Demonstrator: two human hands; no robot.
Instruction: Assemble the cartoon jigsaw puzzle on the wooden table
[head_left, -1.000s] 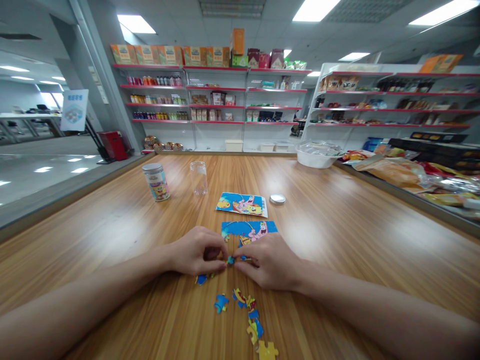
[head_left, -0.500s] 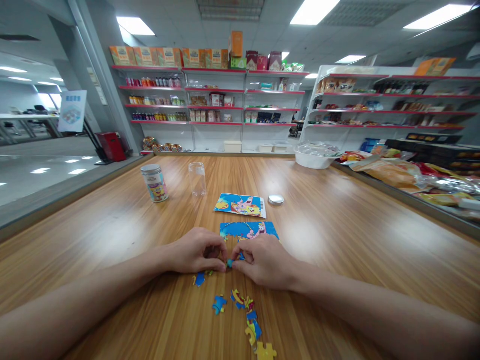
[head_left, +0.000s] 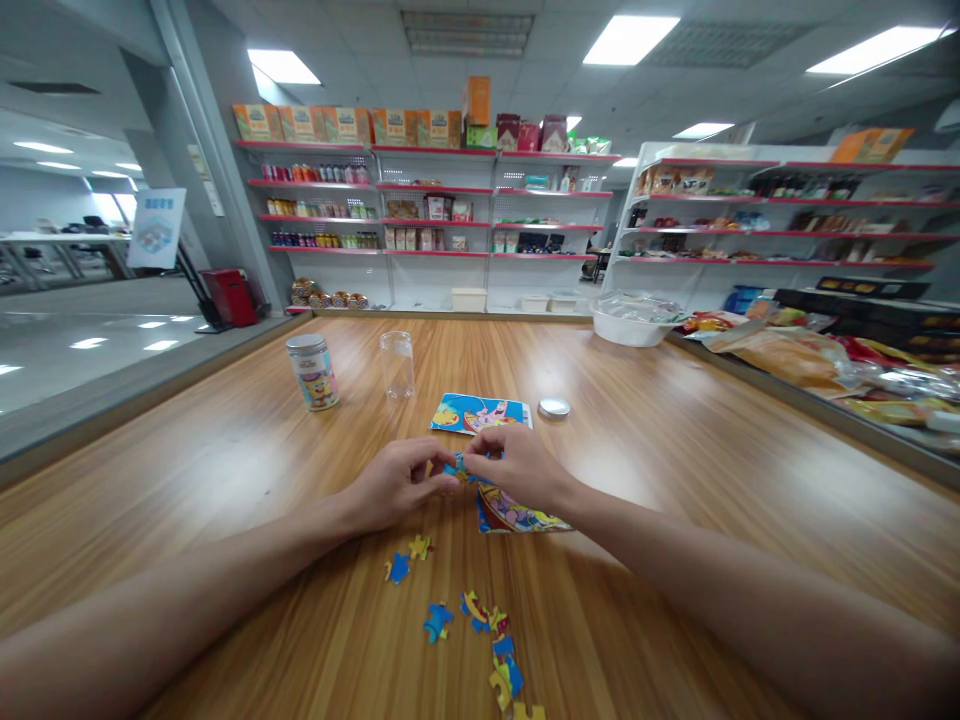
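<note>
Between the fingertips of both hands is a small blue-teal jigsaw puzzle piece [head_left: 455, 466], at the left edge of the partly joined cartoon puzzle [head_left: 517, 514]. My left hand [head_left: 401, 482] is closed, thumb and index finger at the piece's left side. From the right, my right hand [head_left: 521, 466] pinches the same piece and covers much of the puzzle's upper part. Nearer to me lie loose pieces: a blue one [head_left: 398, 568], a yellow one [head_left: 421, 547], another blue one [head_left: 438, 622] and a trail of several mixed pieces [head_left: 504, 662]. Behind the hands is the picture sheet [head_left: 480, 412].
A cartoon-printed can [head_left: 313, 374] and a clear plastic jar [head_left: 398, 366] stand at the back left. Right of the picture sheet lies a silver lid [head_left: 553, 408]. A white bowl [head_left: 634, 325] is at the far edge, with snack bags [head_left: 784, 355] to its right and stocked shelves [head_left: 431, 200] beyond.
Both hands have moved away from me with the puzzle piece, up to the joined puzzle's left side. The puzzle's lower part now shows below my right hand. The loose pieces stay put.
</note>
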